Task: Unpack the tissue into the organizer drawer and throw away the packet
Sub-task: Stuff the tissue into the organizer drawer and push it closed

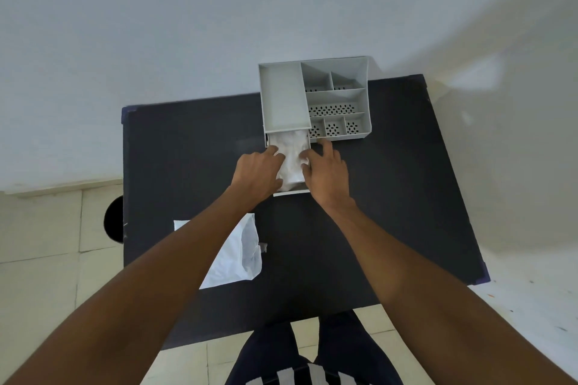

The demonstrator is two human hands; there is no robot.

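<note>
My left hand (256, 173) and right hand (325, 178) flank the tissue (291, 156) in the drawer (289, 193). Fingers curled, pressing its sides; I'd tuck edges down evenly.

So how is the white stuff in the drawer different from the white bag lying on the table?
The crumpled white tissue sits inside the pulled-out grey organizer drawer, while the flat white plastic packet lies on the black table, nearer the person. Both hands, left hand and right hand, press on the tissue; nothing touches the packet. The tissue looks bunched and wrinkly; the packet looks smooth and flattened. Both are white.
</note>
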